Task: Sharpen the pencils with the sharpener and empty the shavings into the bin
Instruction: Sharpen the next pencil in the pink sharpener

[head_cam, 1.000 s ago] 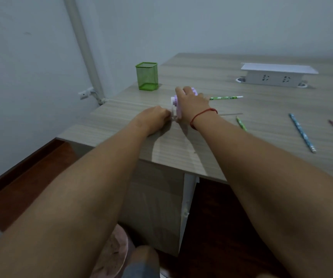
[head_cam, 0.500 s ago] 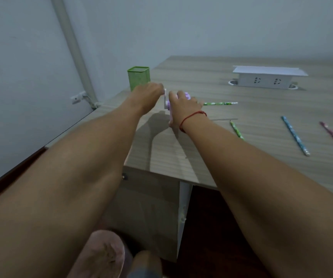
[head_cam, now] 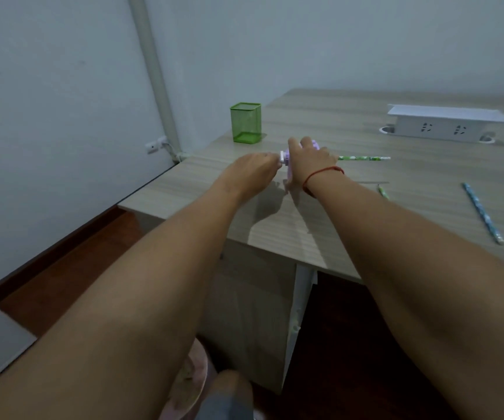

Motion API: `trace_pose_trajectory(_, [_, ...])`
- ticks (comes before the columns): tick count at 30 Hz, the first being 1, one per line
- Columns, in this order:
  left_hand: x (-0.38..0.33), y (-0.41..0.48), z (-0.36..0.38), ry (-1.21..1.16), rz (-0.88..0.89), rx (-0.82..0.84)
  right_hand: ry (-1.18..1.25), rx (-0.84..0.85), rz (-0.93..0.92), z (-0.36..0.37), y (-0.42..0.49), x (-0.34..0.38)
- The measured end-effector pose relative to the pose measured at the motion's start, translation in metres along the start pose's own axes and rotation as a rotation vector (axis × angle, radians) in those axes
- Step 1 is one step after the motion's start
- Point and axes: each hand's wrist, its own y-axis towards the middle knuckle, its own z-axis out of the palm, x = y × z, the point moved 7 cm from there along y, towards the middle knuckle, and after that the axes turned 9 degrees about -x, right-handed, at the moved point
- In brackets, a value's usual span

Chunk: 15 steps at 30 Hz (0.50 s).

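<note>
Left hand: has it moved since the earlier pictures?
Yes. The left hand has come down and back from the green pen holder, still beside the sharpener.

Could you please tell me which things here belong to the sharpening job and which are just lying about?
For the job: purple sharpener, green pencil stuck in it, blue pencil, left hand at its crank end, right hand gripping it.
Lying about: green mesh cup, white socket box.

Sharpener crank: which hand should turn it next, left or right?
Left. The left hand grips the white crank on the left end of the sharpener; the right hand holds its body down, green pencil sticking out rightward.
</note>
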Motion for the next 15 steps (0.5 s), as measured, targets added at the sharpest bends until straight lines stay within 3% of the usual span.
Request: trace_pose_trajectory(15, [0.014,-0.009,0.047,-0.154,-0.102,0.127,0.010,-0.061,-0.088,0.005,0.003,0.000])
